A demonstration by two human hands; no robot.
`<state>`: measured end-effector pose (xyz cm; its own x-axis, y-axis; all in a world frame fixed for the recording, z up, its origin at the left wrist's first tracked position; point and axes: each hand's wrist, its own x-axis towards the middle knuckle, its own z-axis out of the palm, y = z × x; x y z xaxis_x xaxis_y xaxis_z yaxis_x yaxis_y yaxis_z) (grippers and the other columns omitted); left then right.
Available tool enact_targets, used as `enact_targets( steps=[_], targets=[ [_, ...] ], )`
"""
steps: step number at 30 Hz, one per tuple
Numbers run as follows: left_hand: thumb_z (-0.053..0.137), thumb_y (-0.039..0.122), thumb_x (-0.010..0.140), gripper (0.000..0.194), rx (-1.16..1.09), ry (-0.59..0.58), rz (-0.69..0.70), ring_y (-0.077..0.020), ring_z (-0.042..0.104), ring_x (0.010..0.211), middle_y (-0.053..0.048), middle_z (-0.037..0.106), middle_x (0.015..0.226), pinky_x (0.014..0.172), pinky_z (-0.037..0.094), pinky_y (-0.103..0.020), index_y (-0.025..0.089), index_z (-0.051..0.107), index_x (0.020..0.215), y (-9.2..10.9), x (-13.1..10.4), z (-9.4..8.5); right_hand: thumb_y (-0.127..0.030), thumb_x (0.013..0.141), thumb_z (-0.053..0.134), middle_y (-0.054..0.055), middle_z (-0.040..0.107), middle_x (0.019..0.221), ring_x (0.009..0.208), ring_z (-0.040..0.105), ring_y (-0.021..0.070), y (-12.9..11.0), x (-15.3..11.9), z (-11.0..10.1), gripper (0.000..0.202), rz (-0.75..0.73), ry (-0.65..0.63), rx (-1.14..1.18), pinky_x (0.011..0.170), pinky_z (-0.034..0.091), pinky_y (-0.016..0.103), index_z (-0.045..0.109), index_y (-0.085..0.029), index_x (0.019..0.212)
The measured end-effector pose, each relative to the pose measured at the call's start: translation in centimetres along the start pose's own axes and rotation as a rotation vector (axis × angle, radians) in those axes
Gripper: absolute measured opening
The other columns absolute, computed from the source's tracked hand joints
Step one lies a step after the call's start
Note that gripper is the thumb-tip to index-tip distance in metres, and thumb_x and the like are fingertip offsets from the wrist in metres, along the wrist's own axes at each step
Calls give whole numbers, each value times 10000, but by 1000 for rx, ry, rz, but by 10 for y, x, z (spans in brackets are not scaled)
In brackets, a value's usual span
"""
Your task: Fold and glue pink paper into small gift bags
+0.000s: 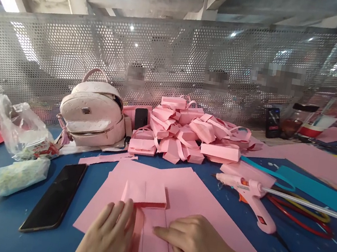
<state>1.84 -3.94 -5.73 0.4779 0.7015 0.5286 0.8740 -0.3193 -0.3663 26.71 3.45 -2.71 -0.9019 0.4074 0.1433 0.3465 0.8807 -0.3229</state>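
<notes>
A folded pink paper piece (pixel 145 194) with crease lines lies on larger pink sheets (pixel 204 204) before me. Its upper part stands slightly raised, and a creased flat panel runs down between my hands. My left hand (pixel 109 234) rests along the left edge of the piece, fingers stretched forward, fingertips touching near the raised part; its thumb is hidden. From the right, my right hand (pixel 192 245) lays an extended index finger on the flat panel, with the other fingers bent beneath. Further right lies a pink glue gun (pixel 250 194) with a glue stick in its back.
Folded pink paper boxes (pixel 183 132) are heaped behind the sheets, beside a pale pink backpack (pixel 93 114). On the left lie a black phone (pixel 54 197), a tissue pack (pixel 8 179) and a plastic bag (pixel 24 128). A perforated metal panel (pixel 173 54) stands behind the blue table.
</notes>
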Motion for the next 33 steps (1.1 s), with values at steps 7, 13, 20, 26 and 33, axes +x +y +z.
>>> enact_targets(
  steps=[7, 13, 20, 26, 33],
  targets=[
    [497, 530, 948, 559, 78, 10, 57, -403, 363, 1409, -186, 422, 1555, 1092, 295, -505, 104, 622, 1288, -6, 13, -11, -129, 904, 426, 55, 752, 875, 751, 694, 219, -3, 1, -4, 448, 10, -21, -2, 632, 388, 322, 646, -215, 1285],
    [487, 704, 891, 765, 19, -41, 70, -450, 314, 1430, -241, 395, 1555, 1126, 207, -541, 70, 626, 1296, -16, 12, -4, -125, 894, 419, 63, 752, 869, 750, 689, 215, -2, 1, -3, 456, 12, -21, 0, 645, 390, 316, 654, -205, 1276],
    [449, 751, 880, 768, -69, 1, 60, -377, 343, 1423, -255, 466, 1499, 1157, 184, -480, 73, 731, 1106, -16, 18, -4, -119, 895, 420, 59, 748, 849, 715, 672, 205, -3, 1, -3, 454, -4, -16, -4, 627, 369, 310, 651, -209, 1275],
    [445, 762, 874, 742, -155, -73, 30, -378, 316, 1452, -233, 409, 1550, 1141, 301, -514, 102, 743, 1035, -18, 16, -1, -114, 893, 428, 57, 753, 875, 748, 678, 205, -3, 1, -3, 442, 15, -20, 0, 647, 375, 309, 658, -215, 1257],
    [485, 738, 874, 708, -227, -157, -11, -414, 325, 1453, -238, 317, 1600, 1115, 376, -569, 99, 738, 1041, -19, 15, 0, -120, 898, 430, 53, 750, 883, 767, 684, 210, -2, 0, -2, 449, 18, -28, 3, 660, 379, 312, 651, -229, 1273]
  ],
)
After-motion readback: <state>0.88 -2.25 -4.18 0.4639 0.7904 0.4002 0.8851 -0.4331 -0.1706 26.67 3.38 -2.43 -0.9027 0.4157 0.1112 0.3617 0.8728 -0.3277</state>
